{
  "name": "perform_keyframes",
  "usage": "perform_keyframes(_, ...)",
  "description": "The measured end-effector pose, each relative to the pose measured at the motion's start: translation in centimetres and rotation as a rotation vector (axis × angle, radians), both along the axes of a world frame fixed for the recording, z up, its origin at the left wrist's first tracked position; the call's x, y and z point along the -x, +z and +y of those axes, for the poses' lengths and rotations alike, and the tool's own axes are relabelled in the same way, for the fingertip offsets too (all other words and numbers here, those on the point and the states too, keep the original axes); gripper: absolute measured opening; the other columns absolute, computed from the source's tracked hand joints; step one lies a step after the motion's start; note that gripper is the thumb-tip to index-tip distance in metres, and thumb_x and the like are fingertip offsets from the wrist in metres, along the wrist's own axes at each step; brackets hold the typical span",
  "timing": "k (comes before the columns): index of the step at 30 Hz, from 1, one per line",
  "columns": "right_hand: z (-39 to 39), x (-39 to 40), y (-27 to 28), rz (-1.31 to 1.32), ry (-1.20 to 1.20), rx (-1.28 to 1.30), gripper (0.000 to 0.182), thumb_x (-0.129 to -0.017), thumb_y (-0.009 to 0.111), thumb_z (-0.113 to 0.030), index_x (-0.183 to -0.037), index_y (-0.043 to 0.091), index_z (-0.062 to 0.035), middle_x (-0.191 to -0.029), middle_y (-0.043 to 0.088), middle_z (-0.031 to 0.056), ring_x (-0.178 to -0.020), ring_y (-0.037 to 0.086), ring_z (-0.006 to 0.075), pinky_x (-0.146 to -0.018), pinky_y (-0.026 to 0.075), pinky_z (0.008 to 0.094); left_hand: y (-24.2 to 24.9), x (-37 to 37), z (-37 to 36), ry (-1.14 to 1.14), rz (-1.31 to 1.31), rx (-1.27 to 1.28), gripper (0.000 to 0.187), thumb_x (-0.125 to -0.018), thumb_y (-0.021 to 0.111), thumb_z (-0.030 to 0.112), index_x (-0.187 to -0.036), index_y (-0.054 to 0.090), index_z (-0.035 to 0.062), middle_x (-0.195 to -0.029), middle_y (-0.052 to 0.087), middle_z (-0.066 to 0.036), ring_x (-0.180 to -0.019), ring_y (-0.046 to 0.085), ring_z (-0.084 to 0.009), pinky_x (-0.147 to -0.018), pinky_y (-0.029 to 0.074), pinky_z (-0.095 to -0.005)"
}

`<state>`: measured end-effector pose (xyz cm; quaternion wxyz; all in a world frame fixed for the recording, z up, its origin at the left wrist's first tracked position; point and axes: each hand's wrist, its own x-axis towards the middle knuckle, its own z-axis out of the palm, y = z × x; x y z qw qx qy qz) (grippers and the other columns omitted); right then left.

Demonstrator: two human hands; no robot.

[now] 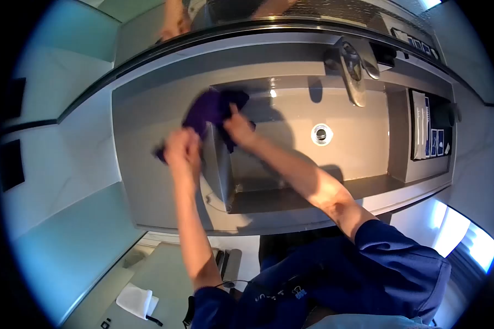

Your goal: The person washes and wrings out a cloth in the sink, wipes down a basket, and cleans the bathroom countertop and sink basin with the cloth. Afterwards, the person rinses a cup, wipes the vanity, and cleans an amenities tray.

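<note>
A dark purple cloth (207,108) is bunched over the left rim of the sink (362,145), part of it on the counter and part hanging down inside the basin. On the counter side, my left hand (182,147) is closed on the cloth, with a dark end poking out beyond the fingers. My right hand (239,127) grips the cloth's other side, above the basin's left part. Both hands are slightly blurred, and folds of fabric hide some fingertips.
A metal faucet (353,74) stands behind the basin, above the round drain (321,134). Packaged items lie in a black tray (433,156) at the right. A mirror (318,11) runs along the back wall. A white pouch (134,300) is at the lower left.
</note>
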<state>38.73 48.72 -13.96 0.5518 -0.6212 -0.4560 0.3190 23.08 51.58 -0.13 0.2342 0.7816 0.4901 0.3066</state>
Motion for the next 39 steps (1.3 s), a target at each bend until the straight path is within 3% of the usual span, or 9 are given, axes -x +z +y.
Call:
perform_keyframes(7, -10.6, 0.0, 2.1, -0.548, 1.102, 0.305, 0.05, -0.067, 0.063, -0.005, -0.115, 0.05, -0.0061, -0.117, 0.048, 0.0145, -0.107, 0.043, 0.039, -0.091, 0.039, 0.043, 2.9, 2.3, -15.9, -0.093, 0.275, 0.347, 0.013, -0.068, 0.066, 0.005, -0.078, 0.059, 0.0047, -0.081, 0.057, -0.014, -0.075, 0.057, -0.0306, -0.067, 0.047, -0.036)
perform_keyframes(11, -5.3, -4.5, 4.9, -0.355, 0.08, -0.058, 0.044, -0.068, 0.067, -0.013, -0.11, 0.054, -0.0103, -0.107, 0.054, 0.015, -0.101, 0.049, 0.0346, -0.087, 0.042, 0.04, 0.5, -1.1, -14.6, -0.097, 0.46, 0.202, 0.017, -0.072, 0.065, 0.008, -0.087, 0.057, 0.0056, -0.087, 0.055, -0.014, -0.074, 0.057, -0.033, -0.065, 0.047, -0.0411)
perform_keyframes(14, -2.6, -10.1, 3.7, -0.982, 0.089, -0.096, 0.042, -0.068, 0.067, -0.011, -0.108, 0.054, -0.0104, -0.106, 0.054, 0.0159, -0.097, 0.051, 0.0345, -0.082, 0.045, 0.0393, -1.9, -4.0, -12.3, -0.136, 0.504, 0.2, 0.013, -0.078, 0.059, 0.007, -0.088, 0.051, 0.0033, -0.085, 0.049, -0.016, -0.081, 0.053, -0.0344, -0.07, 0.045, -0.0417)
perform_keyframes(16, -1.8, -14.8, 0.1, -0.64, 0.197, 0.162, 0.04, -0.067, 0.068, -0.01, -0.106, 0.056, -0.0117, -0.105, 0.057, 0.0156, -0.096, 0.054, 0.0323, -0.081, 0.045, 0.0374, -2.4, -5.8, -9.4, -0.053, 0.366, 0.098, 0.012, -0.08, 0.057, 0.006, -0.089, 0.051, 0.0016, -0.086, 0.049, -0.017, -0.082, 0.052, -0.0349, -0.071, 0.045, -0.0415)
perform_keyframes(21, -7.1, -19.7, 3.4, 0.555, -0.839, 0.054, 0.02, -0.082, 0.06, -0.006, -0.1, 0.058, 0.0002, -0.086, 0.062, 0.008, -0.081, 0.059, 0.0143, -0.073, 0.049, 0.0285, -2.9, -10.5, -1.7, 0.151, -0.071, -0.162, 0.016, -0.082, 0.06, 0.01, -0.091, 0.053, -0.0015, -0.086, 0.054, -0.016, -0.08, 0.054, -0.0304, -0.069, 0.044, -0.0363)
perform_keyframes(26, -6.9, -21.8, 4.0, 0.038, -0.543, -0.133, 0.018, -0.077, 0.055, -0.009, -0.095, 0.055, -0.0059, -0.09, 0.058, 0.0079, -0.086, 0.056, 0.0213, -0.075, 0.047, 0.0328, -14.4, -17.1, 1.9, 0.286, -0.663, 0.344, 0.012, -0.077, 0.065, 0.007, -0.08, 0.055, 0.0012, -0.083, 0.056, -0.007, -0.074, 0.054, -0.0192, -0.069, 0.045, -0.0311)
perform_keyframes(28, -8.0, -25.3, 4.1, -0.436, -0.271, -0.129, 0.015, -0.072, 0.055, -0.011, -0.088, 0.056, -0.0092, -0.088, 0.055, 0.0078, -0.087, 0.054, 0.0253, -0.075, 0.046, 0.0352, -16.2, -22.6, -0.6, 0.215, -0.62, 0.026, 0.012, -0.074, 0.068, 0.005, -0.079, 0.058, 0.0008, -0.083, 0.058, -0.008, -0.076, 0.055, -0.0187, -0.074, 0.047, -0.0307)
perform_keyframes(30, -11.6, -30.1, 7.2, -1.344, -0.101, 0.077, 0.015, -0.06, 0.056, -0.015, -0.075, 0.056, -0.0108, -0.074, 0.048, 0.0048, -0.079, 0.05, 0.0241, -0.066, 0.044, 0.037, -16.4, -27.7, -3.7, 0.091, -0.616, 0.365, 0.022, -0.071, 0.073, 0.01, -0.088, 0.063, 0.0004, -0.087, 0.064, -0.013, -0.081, 0.058, -0.0212, -0.078, 0.047, -0.031)
perform_keyframes(39, -24.0, -38.3, 7.8, -1.804, 0.217, 0.593, 0.013, -0.07, 0.055, -0.022, -0.065, 0.064, -0.0129, -0.073, 0.058, 0.0, -0.084, 0.05, 0.0178, -0.065, 0.04, 0.0315, -12.8, -45.2, -17.6, -0.626, -0.256, 0.493, 0.054, -0.062, 0.069, 0.002, -0.113, 0.05, 0.0053, -0.109, 0.054, -0.019, -0.102, 0.051, -0.0375, -0.089, 0.043, -0.0396)
